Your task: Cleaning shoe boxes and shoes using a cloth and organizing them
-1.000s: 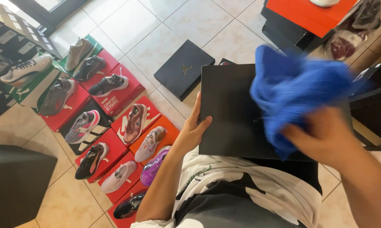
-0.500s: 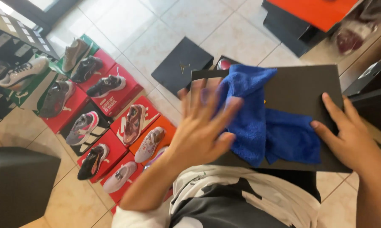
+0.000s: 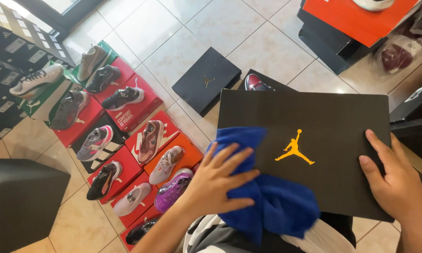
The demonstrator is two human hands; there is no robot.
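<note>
1. The left hand [image 3: 220, 180] lies flat with its fingers spread wide, pressing a blue cloth [image 3: 267, 197] against the near left corner of a black shoe-box lid [image 3: 323, 117].
2. The cloth is bunched. Part of it lies on the lid under the palm, and the rest hangs over the lid's near edge toward the person's lap.
3. The right hand [image 3: 396, 185] rests at the lid's right near corner, fingers extended and slightly apart on the top surface. It steadies the lid rather than pinching it; whether the thumb hooks under the edge cannot be seen.
4. The lid lies roughly level across the person's lap, its long side running left to right. An orange figure emblem [image 3: 294, 149] sits near its middle, between the two hands.
5. Just beyond the lid's far edge, on the tiled floor [image 3: 220, 28], stands an open black box with a dark red shoe [image 3: 256, 83] showing in it. Beside it lies a smaller black box [image 3: 206, 82] with a small emblem.
6. To the left, rows of sneakers sit on red and orange shoe boxes [image 3: 126, 140] on the floor, well apart from the hands.
7. At the upper right stands a stack of black boxes topped with an orange lid [image 3: 356, 18].
</note>
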